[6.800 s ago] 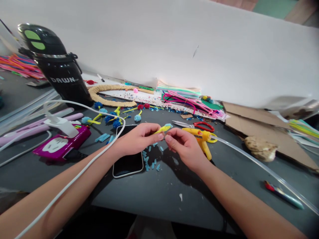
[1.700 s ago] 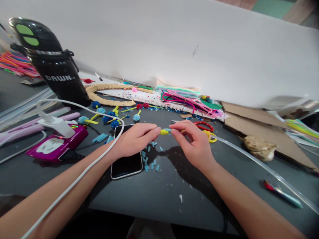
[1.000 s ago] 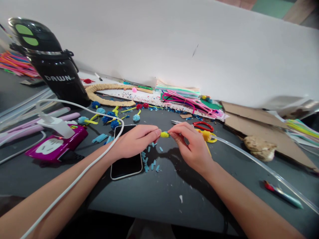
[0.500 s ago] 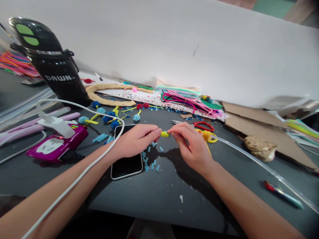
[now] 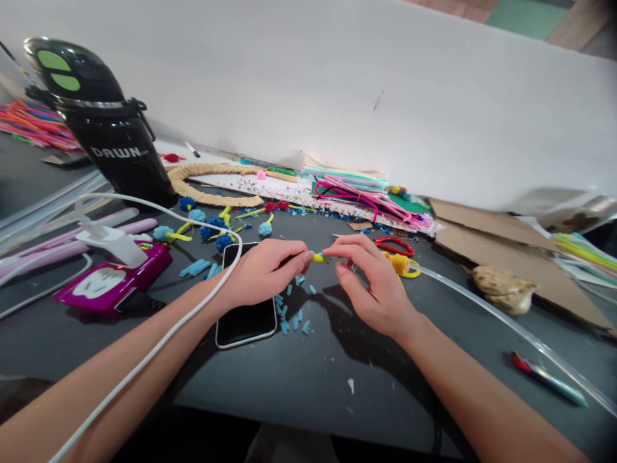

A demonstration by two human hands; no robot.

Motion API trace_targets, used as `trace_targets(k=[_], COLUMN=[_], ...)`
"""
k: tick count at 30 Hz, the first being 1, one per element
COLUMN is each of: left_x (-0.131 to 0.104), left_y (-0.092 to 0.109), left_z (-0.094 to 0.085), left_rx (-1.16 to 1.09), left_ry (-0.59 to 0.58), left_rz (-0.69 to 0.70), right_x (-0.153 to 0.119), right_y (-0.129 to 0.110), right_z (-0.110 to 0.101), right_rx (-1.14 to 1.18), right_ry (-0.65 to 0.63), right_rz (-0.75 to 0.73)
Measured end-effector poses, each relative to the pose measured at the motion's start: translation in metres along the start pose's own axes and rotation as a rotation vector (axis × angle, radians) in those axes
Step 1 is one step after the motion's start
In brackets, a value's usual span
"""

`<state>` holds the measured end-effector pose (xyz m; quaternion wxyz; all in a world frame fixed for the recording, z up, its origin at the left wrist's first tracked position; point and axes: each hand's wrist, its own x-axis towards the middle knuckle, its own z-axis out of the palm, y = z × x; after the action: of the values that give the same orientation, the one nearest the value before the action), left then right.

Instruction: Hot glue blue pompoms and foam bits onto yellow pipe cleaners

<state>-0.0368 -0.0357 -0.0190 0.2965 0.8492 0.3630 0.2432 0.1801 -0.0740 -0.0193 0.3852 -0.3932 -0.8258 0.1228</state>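
Observation:
Between the thumb and fingers of my left hand (image 5: pixel 260 270) is a small yellow fuzzy coil (image 5: pixel 319 258), probably wound pipe cleaner, with a bit of light blue at its right end. My right hand (image 5: pixel 373 283) has its thumb and index finger spread apart, the index fingertip at or very near that blue end. Under my left wrist lies a phone (image 5: pixel 248 321) with a dark screen. Small light blue fuzzy snippets (image 5: pixel 284 325) are scattered beside it. Red-handled scissors (image 5: pixel 394 245) and a yellow tool (image 5: pixel 399 262) joined to a clear rod (image 5: pixel 482 302) are partly hidden behind my right hand.
A white cable (image 5: pixel 178 331) crosses over my left forearm from a charger in a purple power strip (image 5: pixel 116 280). A black bottle (image 5: pixel 113 141) stands back left. Behind my hands are pompom flowers (image 5: pixel 212 228), a tan ring (image 5: pixel 180 180) and pink pipe cleaners (image 5: pixel 347 193). Cardboard (image 5: pixel 511 257) lies right.
My right thumb and index finger have parted from their pinch at the coil's right end. The light blue bit there now shows. My left hand keeps its hold.

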Motion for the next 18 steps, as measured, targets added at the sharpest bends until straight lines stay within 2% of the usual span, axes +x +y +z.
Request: trace_targets(k=[6, 11, 14, 18], left_x=[0.000, 0.000, -0.001, -0.002], left_y=[0.001, -0.001, -0.003, -0.003], left_z=[0.000, 0.000, 0.001, 0.001], left_rx=[0.056, 0.153, 0.186, 0.197], left_ry=[0.034, 0.122, 0.139, 0.123], left_rz=[0.033, 0.072, 0.099, 0.113], right_x=[0.000, -0.002, -0.002, -0.001], right_y=[-0.001, 0.002, 0.003, 0.003], right_z=[0.001, 0.007, 0.010, 0.011], right_rx=[0.049, 0.189, 0.267, 0.290], right_ry=[-0.003, 0.123, 0.130, 0.121], right_rz=[0.001, 0.164, 0.254, 0.288])
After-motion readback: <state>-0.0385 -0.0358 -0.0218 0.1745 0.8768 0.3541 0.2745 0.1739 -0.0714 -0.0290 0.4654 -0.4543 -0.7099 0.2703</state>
